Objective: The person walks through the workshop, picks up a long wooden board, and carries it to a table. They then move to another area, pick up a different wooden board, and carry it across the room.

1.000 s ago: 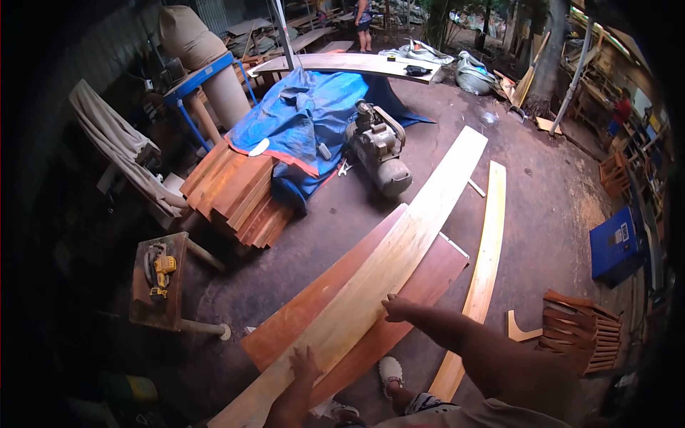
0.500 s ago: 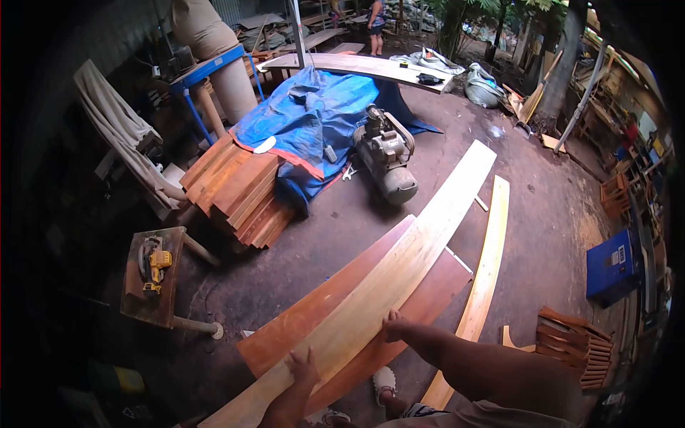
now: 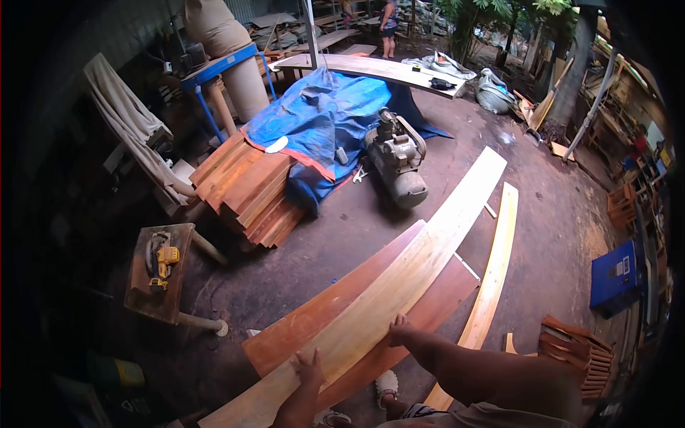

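A long pale wooden plank (image 3: 357, 312) lies lengthwise before me, across a reddish-brown board (image 3: 321, 311) on its left and another brown board (image 3: 435, 299) on its right. My left hand (image 3: 308, 369) rests on the near part of the plank with its fingers spread. Farther along, my right hand (image 3: 399, 331) is closed at the plank's right edge, fingers bent over it. Another narrow, light plank (image 3: 492, 274) lies on the ground to the right.
An air compressor (image 3: 401, 160) stands beyond the boards. Blue tarp (image 3: 335, 100) partly covers stacked timber (image 3: 246, 189). At left, a yellow circular saw (image 3: 164, 260) sits on a small table (image 3: 178, 285). A blue box (image 3: 615, 278) and wooden chair (image 3: 574, 349) are at right. A person (image 3: 388, 28) stands far back.
The view has shifted slightly, so the scene sits a little farther right. My left hand's fingers look more spread on the plank. My right hand stays at the plank's edge.
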Demonstrator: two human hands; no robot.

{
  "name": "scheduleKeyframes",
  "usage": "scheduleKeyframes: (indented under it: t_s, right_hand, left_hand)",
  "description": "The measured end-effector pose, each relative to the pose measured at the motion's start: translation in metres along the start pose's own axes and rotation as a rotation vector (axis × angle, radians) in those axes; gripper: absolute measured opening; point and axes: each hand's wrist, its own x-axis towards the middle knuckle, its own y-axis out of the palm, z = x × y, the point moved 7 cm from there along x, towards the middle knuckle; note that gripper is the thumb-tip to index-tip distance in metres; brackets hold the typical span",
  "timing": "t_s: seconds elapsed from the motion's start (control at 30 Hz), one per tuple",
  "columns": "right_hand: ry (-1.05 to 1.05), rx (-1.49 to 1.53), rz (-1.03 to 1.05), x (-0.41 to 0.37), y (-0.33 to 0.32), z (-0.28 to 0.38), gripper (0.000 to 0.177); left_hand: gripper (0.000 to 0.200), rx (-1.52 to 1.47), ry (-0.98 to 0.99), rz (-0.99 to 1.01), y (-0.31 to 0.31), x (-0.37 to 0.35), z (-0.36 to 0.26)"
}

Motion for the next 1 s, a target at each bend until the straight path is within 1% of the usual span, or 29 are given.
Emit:
scheduleKeyframes:
  t_s: [0.07,0.17,0.23,0.4,0.67,1.0]
  right_hand:
    - [-0.009,0.036,0.009,-0.007,-0.005,0.003,0.080]
    - [-0.003,0.011,0.017,-0.014,-0.012,0.006,0.080]
    - [-0.008,0.012,0.009,-0.010,-0.008,0.005,0.080]
    - [-0.016,0.019,0.006,-0.012,-0.011,0.006,0.079]
    - [-0.015,0.055,0.035,-0.013,-0.009,0.003,0.088]
    - [-0.022,0.071,0.021,-0.012,-0.006,0.001,0.091]
  left_hand:
    - [0.118,-0.008,-0.010,0.014,-0.001,-0.001,0.000]
    - [0.118,-0.035,-0.012,0.016,0.000,-0.004,0.002]
    - [0.114,-0.042,0.002,-0.032,0.000,-0.003,0.001]
    - [0.113,-0.049,-0.001,-0.024,-0.001,-0.002,0.001]
    - [0.112,-0.075,0.019,-0.040,-0.001,-0.002,0.001]
    - [0.111,-0.048,0.023,-0.046,-0.001,-0.001,-0.001]
